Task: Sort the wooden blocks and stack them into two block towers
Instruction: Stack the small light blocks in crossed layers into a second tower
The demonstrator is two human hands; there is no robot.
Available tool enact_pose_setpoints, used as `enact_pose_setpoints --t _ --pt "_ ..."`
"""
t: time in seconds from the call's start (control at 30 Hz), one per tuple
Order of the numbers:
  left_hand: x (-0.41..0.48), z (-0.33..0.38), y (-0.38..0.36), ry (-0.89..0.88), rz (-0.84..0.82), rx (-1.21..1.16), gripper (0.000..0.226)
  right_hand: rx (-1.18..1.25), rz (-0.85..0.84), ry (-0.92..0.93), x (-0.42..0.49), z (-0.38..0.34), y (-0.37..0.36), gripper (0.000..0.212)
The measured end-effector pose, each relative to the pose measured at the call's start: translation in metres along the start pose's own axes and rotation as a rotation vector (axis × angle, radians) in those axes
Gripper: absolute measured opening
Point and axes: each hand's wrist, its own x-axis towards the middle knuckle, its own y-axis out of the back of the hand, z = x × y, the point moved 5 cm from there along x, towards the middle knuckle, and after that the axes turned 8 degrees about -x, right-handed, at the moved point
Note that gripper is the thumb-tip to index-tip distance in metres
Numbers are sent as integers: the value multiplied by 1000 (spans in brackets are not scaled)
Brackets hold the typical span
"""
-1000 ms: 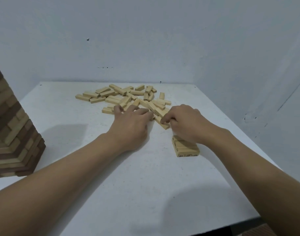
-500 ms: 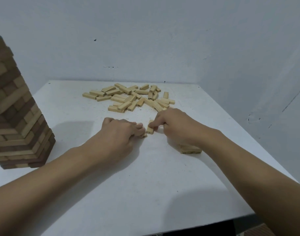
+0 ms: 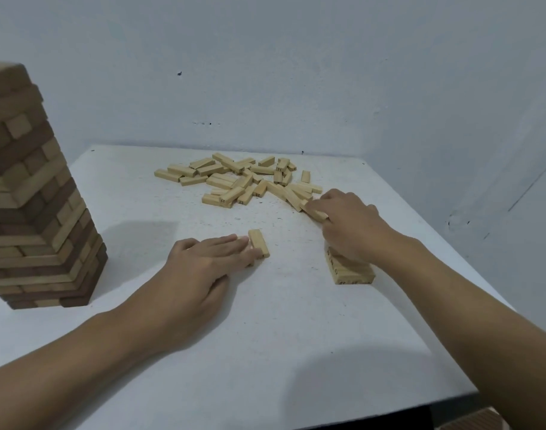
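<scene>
Left fingers straight at lone block, right fingers pinching plank

Head-worn camera looks forward-down, near the table.

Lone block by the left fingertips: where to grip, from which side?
Best guess: pinch the lone block across its long sides at mid-length, from above. It lies flat on the table, right side free, left hand fingers along its left.
</scene>
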Motion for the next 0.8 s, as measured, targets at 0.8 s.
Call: enact_pose_setpoints --t 0.8 --pt "3 4 6 28 9 -74 44 322 -82 291 -12 -48 -2 50"
